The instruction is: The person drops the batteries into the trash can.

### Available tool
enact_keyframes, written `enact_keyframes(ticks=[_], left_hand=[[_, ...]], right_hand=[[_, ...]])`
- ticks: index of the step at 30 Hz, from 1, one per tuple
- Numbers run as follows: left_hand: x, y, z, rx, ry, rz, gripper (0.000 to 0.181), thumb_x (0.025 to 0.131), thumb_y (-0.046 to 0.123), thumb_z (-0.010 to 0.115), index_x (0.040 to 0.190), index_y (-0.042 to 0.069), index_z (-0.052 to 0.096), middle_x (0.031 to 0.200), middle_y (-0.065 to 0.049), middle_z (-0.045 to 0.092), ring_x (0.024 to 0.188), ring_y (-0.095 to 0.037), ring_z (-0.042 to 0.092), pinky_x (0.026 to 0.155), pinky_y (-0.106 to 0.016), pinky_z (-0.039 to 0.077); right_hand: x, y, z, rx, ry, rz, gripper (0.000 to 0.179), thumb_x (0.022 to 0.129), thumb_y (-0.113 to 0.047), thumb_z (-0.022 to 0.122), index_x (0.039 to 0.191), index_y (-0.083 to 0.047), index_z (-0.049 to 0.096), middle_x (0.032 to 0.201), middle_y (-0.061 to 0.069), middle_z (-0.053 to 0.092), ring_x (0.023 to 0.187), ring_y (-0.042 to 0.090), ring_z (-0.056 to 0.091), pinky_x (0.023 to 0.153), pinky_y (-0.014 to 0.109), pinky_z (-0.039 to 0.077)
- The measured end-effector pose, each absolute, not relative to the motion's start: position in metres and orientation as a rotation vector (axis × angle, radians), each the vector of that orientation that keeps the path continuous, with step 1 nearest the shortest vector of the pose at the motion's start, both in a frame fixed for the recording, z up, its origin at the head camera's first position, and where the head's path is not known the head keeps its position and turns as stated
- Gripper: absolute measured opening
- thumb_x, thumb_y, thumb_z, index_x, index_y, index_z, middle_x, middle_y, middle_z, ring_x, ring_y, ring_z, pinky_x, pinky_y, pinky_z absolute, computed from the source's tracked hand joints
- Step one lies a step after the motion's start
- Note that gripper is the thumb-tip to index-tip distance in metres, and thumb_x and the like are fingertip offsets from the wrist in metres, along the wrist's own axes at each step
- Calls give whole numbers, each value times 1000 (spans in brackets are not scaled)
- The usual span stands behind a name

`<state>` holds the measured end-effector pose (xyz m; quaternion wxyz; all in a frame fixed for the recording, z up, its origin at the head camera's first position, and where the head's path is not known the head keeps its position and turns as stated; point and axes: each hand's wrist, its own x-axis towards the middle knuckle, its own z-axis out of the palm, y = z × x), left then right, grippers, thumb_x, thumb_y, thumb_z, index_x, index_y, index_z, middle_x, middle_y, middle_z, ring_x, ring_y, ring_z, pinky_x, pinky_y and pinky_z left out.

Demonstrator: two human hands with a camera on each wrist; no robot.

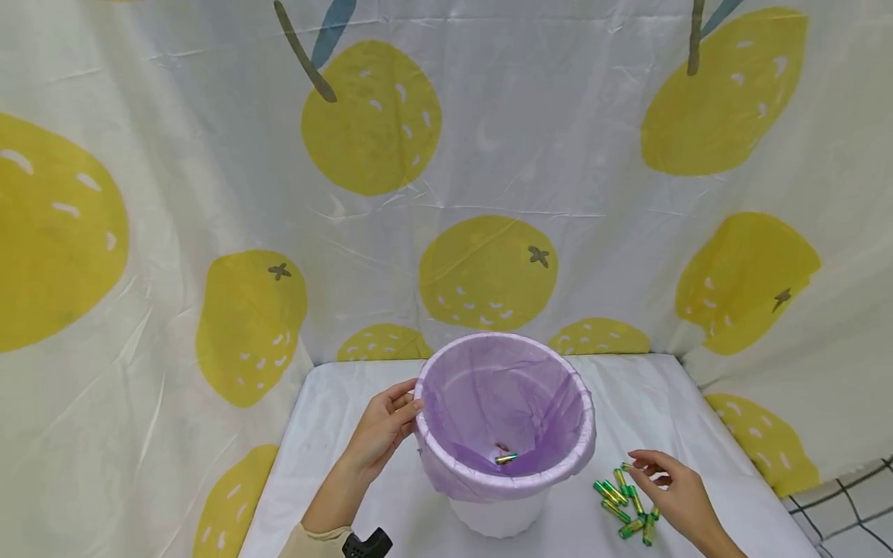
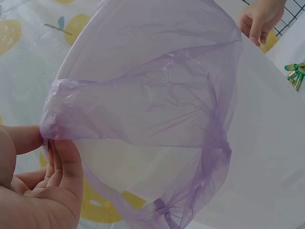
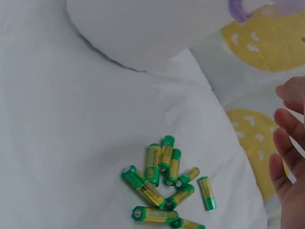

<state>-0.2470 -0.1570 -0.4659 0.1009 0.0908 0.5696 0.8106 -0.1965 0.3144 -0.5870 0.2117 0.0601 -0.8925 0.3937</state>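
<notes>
A white trash can [image 1: 498, 515] stands upright, lined with a purple trash bag [image 1: 481, 387] folded over its rim. My left hand [image 1: 380, 430] grips the bag-covered rim at the left side. In the left wrist view, the left thumb and fingers [image 2: 69, 164] pinch that edge. A green and gold battery [image 1: 505, 459] lies inside the can. My right hand [image 1: 673, 488] hovers over loose batteries [image 1: 631, 528], its fingers loosely bent. The right wrist view shows the right hand [image 3: 290, 138] holding nothing, beside the scattered batteries [image 3: 153, 164].
A white cloth [image 1: 377, 504] covers the table. Behind and beside it hangs a curtain [image 1: 502, 124] printed with yellow fruit. A dark wire grid [image 1: 854, 508] shows at the lower right. My left wrist carries a black strapped device [image 1: 367, 544].
</notes>
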Motion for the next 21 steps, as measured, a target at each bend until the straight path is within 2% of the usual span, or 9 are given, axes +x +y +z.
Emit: enact_keyframes(ticks=[14,21], left_hand=[[-247,-155,-465,256,1673,2413,53,102,-3,60,149,-14,38,95,-5,61,80,-11,61,71,-22,54],[-246,-154,-465,239,1674,2421,51,102,-5,58,148,-14,40,94,-5,61,79,-11,62,70,-22,55]], right_hand=[[-177,326,-636,-181,-2630,1060,22,89,-13,81,106,0,76,81,-4,69,69,1,59,58,24,51],[-165,323,-670,-356,-2632,1016,23,82,-11,84,100,1,77,79,-2,68,63,3,57,53,25,49]])
